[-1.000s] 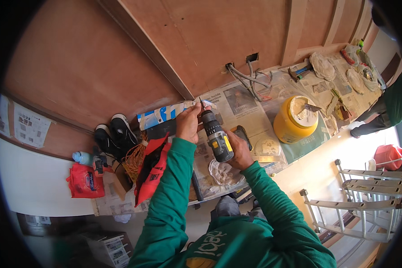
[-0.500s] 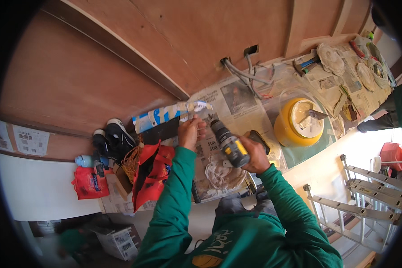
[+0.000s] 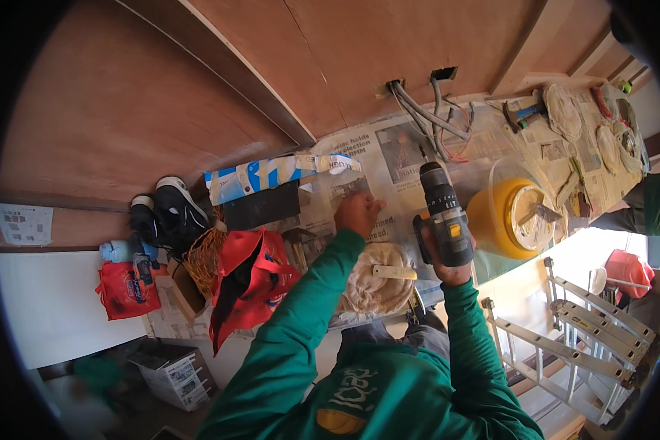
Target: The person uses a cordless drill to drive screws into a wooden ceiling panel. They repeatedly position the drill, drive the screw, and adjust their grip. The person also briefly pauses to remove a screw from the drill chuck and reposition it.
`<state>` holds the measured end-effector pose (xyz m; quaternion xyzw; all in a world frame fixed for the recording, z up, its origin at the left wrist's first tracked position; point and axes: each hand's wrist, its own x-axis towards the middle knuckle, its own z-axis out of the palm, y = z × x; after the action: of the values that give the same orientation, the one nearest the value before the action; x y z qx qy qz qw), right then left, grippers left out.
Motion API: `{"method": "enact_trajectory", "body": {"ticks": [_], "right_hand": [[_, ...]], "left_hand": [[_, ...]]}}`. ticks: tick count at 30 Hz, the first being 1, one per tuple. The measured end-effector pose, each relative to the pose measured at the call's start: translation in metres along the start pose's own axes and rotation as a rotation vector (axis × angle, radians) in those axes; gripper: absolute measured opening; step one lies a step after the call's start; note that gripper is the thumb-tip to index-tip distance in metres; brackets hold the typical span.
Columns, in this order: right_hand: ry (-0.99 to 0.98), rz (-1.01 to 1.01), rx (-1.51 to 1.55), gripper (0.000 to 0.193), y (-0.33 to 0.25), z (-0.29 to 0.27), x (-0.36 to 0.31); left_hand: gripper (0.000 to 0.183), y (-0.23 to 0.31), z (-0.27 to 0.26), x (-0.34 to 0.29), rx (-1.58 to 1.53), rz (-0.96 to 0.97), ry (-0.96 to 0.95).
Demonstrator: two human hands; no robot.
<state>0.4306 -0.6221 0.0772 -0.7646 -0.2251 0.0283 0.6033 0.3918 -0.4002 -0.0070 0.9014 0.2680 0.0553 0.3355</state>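
Power Drill (image 3: pixel 445 213) Rides Upright in Right Hand (image 3: pixel 455 273) Above Paper-Covered Bench

You grip the black-and-grey power drill in your right hand, its yellow-marked body over the right-hand part of the newspaper (image 3: pixel 370 163) and its bit pointing away from you, toward the grey cables (image 3: pixel 411 110) that come out of the wooden wall (image 3: pixel 389 44). Your right fingers wrap around the handle, partly hidden by the tool; whether one presses the trigger, you cannot tell from this angle.

Your left hand (image 3: pixel 356 213), apart from the drill, hovers at the middle of the newspaper with its fingers bent inward; whether the tips pinch anything, you cannot tell. Beyond it lies a blue-and-white packet (image 3: pixel 235 185), beside a flat black panel (image 3: pixel 268 209). Nearer your body rests a whitish wrapped bundle (image 3: pixel 367 292) with a pale flat tool (image 3: pixel 394 272) on top.

Just right of the drill stands a yellow tub (image 3: pixel 495 213), a scraper (image 3: pixel 546 213) lying across its pale top. To your left, a red bag (image 3: pixel 238 249) sags open near dark shoes (image 3: pixel 180 213). An aluminium ladder (image 3: pixel 590 319) stands at your right, below the bench.
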Motion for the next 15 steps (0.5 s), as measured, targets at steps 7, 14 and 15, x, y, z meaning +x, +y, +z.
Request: {"method": "enact_trajectory", "body": {"ticks": [7, 14, 15], "right_hand": [[-0.034, -0.010, 0.074, 0.043, 0.023, 0.022, -0.001], [-0.092, -0.066, 0.060, 0.047, 0.024, 0.041, 0.023], [-0.093, -0.078, 0.055, 0.047, 0.028, 0.042, 0.025]], "left_hand": [[0.016, -0.009, 0.025, -0.006, 0.077, 0.061, 0.083], [0.020, 0.008, -0.028, -0.019, -0.715, -0.381, 0.079], [0.022, 0.013, -0.040, -0.021, -0.775, -0.437, 0.098]]}}
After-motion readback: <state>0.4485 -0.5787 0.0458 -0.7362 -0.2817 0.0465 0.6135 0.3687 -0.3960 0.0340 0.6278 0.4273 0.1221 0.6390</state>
